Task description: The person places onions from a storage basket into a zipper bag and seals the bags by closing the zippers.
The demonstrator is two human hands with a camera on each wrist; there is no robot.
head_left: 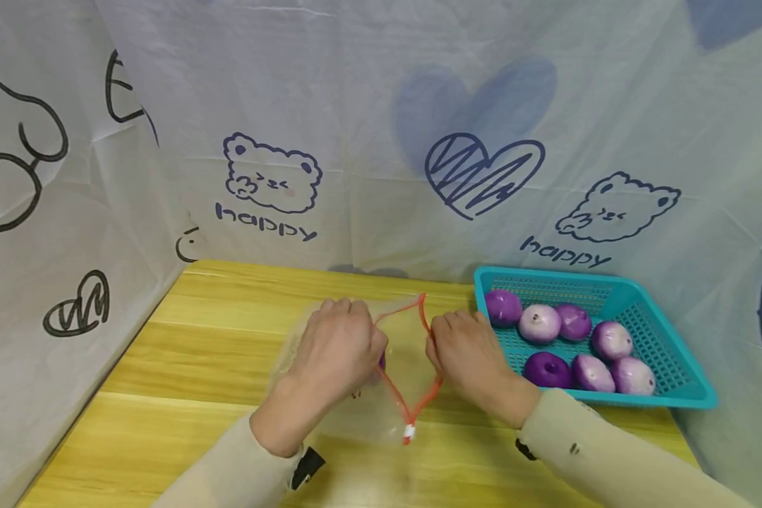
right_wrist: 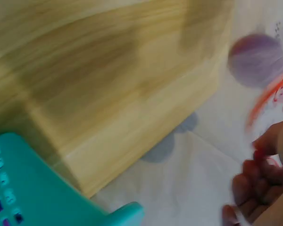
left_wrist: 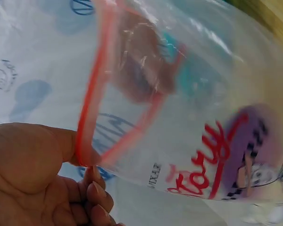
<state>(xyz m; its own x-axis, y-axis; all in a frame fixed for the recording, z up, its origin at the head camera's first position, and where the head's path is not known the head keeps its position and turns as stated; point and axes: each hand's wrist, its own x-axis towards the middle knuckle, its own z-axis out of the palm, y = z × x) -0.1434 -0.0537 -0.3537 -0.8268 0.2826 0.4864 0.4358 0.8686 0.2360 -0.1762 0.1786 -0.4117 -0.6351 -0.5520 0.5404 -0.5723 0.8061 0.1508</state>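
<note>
Spanning the lower frame, a wooden table [head_left: 184, 367] stands against a printed cloth backdrop [head_left: 355, 106] with bears and hearts. A teal basket [head_left: 673, 353] sits at the table's right rear, holding seven purple onions [head_left: 540, 323]. A clear zip bag [head_left: 355, 402] with a red seal strip [head_left: 413, 367] lies mid-table, between the two hands, mouth pulled open into a loop. Left hand [head_left: 336, 349] pinches the bag's left rim, fingers curled on the strip; the left wrist view shows thumb and fingers clamped on the red edge. Right hand [head_left: 470, 349] grips the right rim, fingers curled, just beside the basket. One purple onion [right_wrist: 255, 59] shows through the film inside the bag, near the left hand.
</note>
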